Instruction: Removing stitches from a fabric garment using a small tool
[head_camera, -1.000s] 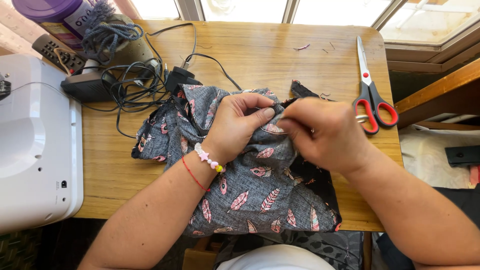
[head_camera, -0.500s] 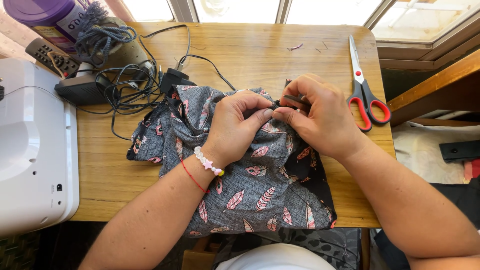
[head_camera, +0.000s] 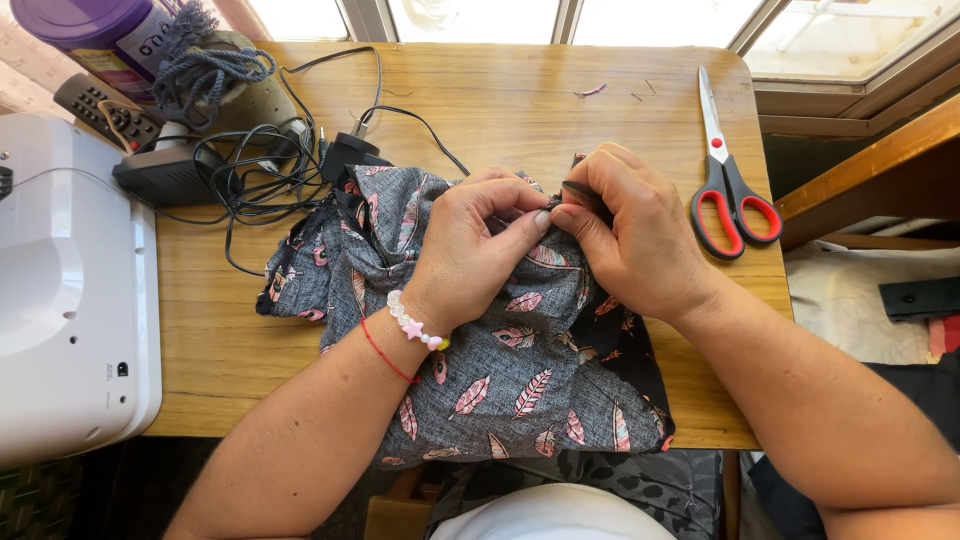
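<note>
Left hand (head_camera: 470, 250) and right hand (head_camera: 630, 240) pinch grey fabric (head_camera: 500, 370).

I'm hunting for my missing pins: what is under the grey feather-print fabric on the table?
Only the wooden table shows around the grey feather-print fabric. The left hand and right hand pinch its top edge. Anything beneath is covered.

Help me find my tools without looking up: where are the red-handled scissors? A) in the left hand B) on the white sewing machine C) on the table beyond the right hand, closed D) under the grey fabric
C: the scissors lie closed on the wooden table, just past the right hand, which pinches the grey feather-print fabric.
</note>
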